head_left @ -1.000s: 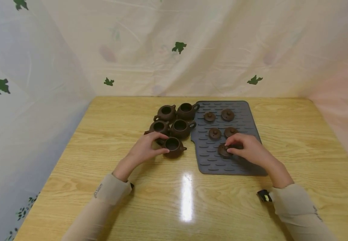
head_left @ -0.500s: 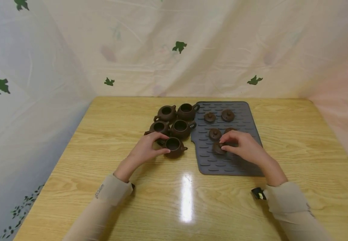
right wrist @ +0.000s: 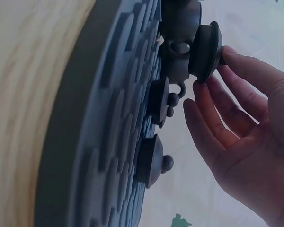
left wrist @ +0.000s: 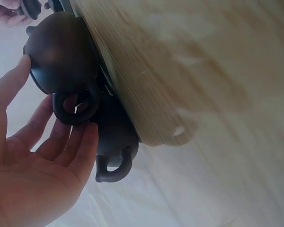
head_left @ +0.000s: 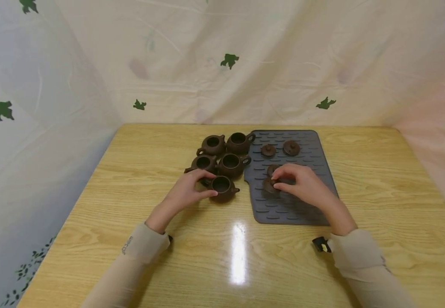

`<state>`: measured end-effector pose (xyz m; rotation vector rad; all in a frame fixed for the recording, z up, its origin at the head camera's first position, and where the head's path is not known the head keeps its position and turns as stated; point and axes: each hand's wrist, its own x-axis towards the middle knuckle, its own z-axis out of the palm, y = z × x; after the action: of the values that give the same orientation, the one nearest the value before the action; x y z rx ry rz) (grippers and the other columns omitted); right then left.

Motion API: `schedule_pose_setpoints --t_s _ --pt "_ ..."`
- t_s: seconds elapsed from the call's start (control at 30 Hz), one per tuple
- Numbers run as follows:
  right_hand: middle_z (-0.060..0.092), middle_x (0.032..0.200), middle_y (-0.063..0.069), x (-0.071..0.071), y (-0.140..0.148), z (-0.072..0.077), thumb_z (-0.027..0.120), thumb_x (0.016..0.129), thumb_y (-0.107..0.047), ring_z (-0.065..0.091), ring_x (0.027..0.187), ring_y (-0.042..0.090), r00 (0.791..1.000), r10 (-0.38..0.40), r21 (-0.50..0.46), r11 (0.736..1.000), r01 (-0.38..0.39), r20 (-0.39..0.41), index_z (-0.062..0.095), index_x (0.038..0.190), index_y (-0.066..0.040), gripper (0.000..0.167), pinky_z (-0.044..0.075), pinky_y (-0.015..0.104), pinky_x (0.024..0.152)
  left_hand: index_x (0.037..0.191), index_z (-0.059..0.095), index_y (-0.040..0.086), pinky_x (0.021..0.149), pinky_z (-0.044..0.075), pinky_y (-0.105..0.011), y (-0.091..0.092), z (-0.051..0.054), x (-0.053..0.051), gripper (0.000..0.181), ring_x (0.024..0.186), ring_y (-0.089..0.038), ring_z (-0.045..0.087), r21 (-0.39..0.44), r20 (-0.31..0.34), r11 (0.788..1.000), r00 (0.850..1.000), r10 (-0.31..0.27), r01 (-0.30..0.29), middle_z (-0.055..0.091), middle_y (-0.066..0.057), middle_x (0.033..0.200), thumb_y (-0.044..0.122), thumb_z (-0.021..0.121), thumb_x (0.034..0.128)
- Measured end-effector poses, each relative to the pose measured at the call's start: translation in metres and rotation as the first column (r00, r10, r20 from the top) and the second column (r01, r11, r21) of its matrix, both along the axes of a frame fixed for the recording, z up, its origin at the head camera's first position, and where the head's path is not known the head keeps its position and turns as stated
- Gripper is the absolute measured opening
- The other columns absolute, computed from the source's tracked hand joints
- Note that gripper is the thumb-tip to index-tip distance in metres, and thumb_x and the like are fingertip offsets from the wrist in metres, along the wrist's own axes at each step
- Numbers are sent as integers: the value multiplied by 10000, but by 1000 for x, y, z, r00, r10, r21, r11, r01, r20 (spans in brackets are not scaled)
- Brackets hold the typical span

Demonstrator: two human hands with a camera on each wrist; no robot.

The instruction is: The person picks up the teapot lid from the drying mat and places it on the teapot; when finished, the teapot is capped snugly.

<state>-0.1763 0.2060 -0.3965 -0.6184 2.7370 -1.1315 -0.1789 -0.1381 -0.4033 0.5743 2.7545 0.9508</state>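
Observation:
My left hand (head_left: 185, 191) holds the nearest brown teapot (head_left: 223, 186) between thumb and fingers at its rim and handle side; its top is uncovered. In the left wrist view the fingers lie by the handle of that teapot (left wrist: 64, 54). My right hand (head_left: 303, 187) pinches a brown lid (head_left: 270, 185) by its knob, over the grey mat (head_left: 276, 209). The right wrist view shows this lid (right wrist: 206, 52) raised off the mat, held by thumb and fingertips, with other lids lower down on the mat.
Behind the held teapot several uncovered teapots (head_left: 231, 163) stand close together, left of the mat. Two lids (head_left: 291, 148) lie at the mat's back, and another (head_left: 273, 170) is partly behind my right hand. A patterned curtain (head_left: 184, 85) hangs behind the wooden table (head_left: 137, 149).
My right hand has moved left across the mat with the pinched lid, toward the teapots. The left hand and its teapot have barely shifted.

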Motion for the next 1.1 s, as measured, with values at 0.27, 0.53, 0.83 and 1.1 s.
schedule_pose_setpoints --t_s 0.27,0.53,0.83,1.1 --pt "695 1154 55 -3 -17 5 752 890 -142 672 1069 236 1000 30 -19 999 -30 1 715 1059 -145 172 567 467 944 1283 653 143 1089 481 -474 0 0 0 477 1279 -281 578 -1 7 1000 1000 9 -9 655 -50 1314 356 772 872" --pt "693 1152 40 -7 -35 6 748 899 -169 656 1106 235 999 49 -60 997 -47 22 713 1066 -153 172 546 474 994 1286 651 146 1086 482 -479 0 0 0 476 1283 -286 576 9 5 1000 1000 8 -8 653 -51 1320 352 772 873" --pt "688 1151 42 -11 -55 8 742 903 -169 651 1120 235 996 94 -102 990 -94 -11 711 1062 -147 164 545 443 1016 1275 657 144 1084 486 -473 0 -1 -1 473 1275 -281 582 10 1 1000 1000 6 -6 659 -48 1307 355 776 869" --pt "679 1168 45 -13 -74 11 739 907 -178 649 1117 226 993 119 -128 984 -121 -21 704 1078 -143 178 548 437 1012 1263 666 141 1067 499 -460 1 0 -1 464 1248 -269 599 12 1 1000 1000 14 -14 669 -47 1289 353 780 866"
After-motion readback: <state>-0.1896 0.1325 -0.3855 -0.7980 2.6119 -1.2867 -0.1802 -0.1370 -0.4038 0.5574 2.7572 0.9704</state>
